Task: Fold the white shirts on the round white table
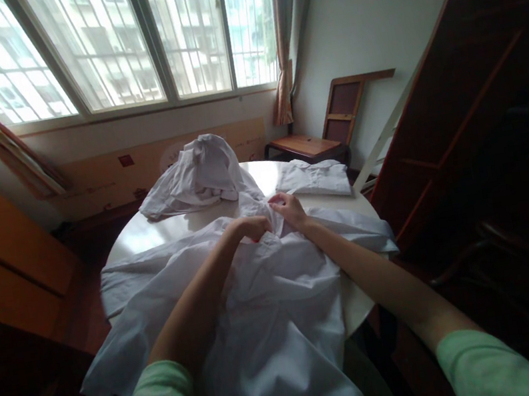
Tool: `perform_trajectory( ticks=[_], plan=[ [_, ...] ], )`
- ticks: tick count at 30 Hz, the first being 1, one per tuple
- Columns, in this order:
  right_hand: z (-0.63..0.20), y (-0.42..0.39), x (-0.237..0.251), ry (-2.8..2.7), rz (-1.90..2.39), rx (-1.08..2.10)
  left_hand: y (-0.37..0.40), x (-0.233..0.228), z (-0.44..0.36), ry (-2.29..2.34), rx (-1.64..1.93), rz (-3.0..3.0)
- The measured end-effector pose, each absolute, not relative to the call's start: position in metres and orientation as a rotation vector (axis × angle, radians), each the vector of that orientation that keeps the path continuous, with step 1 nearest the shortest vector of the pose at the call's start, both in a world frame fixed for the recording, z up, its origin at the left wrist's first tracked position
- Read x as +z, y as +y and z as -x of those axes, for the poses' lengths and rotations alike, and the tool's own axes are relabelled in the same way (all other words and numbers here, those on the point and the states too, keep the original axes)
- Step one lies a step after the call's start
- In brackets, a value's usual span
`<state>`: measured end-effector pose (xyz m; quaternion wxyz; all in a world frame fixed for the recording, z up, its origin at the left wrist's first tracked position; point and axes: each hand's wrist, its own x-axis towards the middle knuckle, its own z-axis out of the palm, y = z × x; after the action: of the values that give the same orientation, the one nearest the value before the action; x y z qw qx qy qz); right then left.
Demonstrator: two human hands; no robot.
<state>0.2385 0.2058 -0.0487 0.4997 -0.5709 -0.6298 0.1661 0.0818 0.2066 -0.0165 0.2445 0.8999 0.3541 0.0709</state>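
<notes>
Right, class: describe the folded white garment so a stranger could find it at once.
Start at the round white table under the window. The folded white garment lies at its far right edge, near the wooden chair. Unlike the crumpled pile, it lies flat.

Left hand's (252,227) fingertips hidden in shirt (262,306) folds — shirt hem cut off at btm edge.

A white shirt (262,306) lies spread over the near side of the round table (159,232), rumpled, its lower part hanging off the near edge. One sleeve trails out to the left along the tabletop. Up at the collar end, toward the table's middle, the cloth is bunched and pinched up between both hands.
</notes>
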Motion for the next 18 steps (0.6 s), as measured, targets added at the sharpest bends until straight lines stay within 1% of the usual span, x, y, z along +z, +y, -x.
perform_trajectory(
  ticks=[2,3,6,7,8,9,14,18],
  plan=[
    [-0.238,0.206,-0.049,-1.501,1.372,0.417,0.208,-0.013,-0.083,0.985,0.195,-2.439],
    [-0.238,0.207,-0.050,-1.486,1.369,0.424,0.209,-0.013,-0.084,1.022,0.283,-2.439],
    [-0.240,0.208,-0.050,-1.430,1.358,0.460,0.213,-0.019,-0.092,1.185,0.902,-2.461],
    [-0.240,0.208,-0.049,-1.408,1.348,0.484,0.215,-0.024,-0.095,1.221,1.078,-2.464],
    [-0.240,0.208,-0.049,-1.387,1.333,0.523,0.216,-0.030,-0.097,1.247,1.165,-2.480],
    [-0.240,0.208,-0.048,-1.363,1.315,0.577,0.217,-0.037,-0.098,1.278,1.180,-2.504],
    [-0.236,0.203,-0.045,-1.192,1.221,0.936,0.219,-0.064,-0.097,1.412,0.980,-2.631],
    [-0.235,0.201,-0.045,-1.128,1.136,1.056,0.219,-0.066,-0.095,1.461,0.996,-2.566]
  ],
)
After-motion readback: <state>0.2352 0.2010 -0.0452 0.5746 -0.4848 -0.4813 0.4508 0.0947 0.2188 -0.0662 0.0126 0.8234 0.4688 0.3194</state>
